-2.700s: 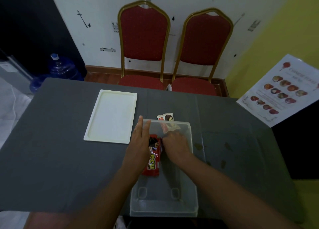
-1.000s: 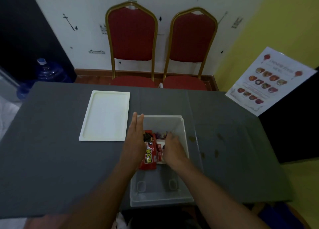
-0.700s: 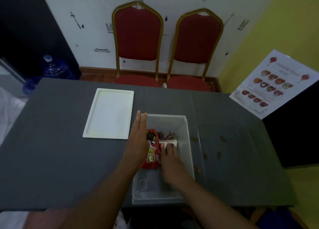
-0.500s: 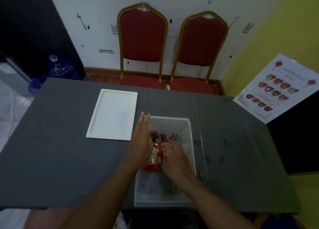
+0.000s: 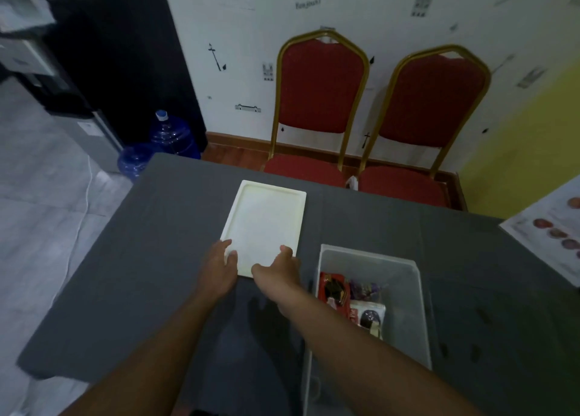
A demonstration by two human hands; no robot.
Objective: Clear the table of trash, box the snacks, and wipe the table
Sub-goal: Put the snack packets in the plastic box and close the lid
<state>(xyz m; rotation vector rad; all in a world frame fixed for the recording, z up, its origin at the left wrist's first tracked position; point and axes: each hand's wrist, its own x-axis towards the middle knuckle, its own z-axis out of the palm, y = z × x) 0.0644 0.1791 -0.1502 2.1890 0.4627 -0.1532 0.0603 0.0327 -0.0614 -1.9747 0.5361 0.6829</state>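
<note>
Head view: both hands sit at the near short edge of the white lid (image 5: 265, 227), which lies flat on the grey worktop (image 5: 157, 258). Its long axis runs away from the person toward the two red chairs (image 5: 320, 101), tilted slightly to the right. The left hand (image 5: 218, 271) grips the near left corner, fingers curled onto the rim. The right hand (image 5: 277, 269) holds the near right corner, thumb on top; whether it pinches or only rests, I cannot tell. Just right of the lid stands the clear plastic box (image 5: 408, 290), its long axis also running away from the person, with snack packets (image 5: 351, 296) lying in its far half. A printed menu sheet (image 5: 552, 230) overhangs the worktop's right edge.
</note>
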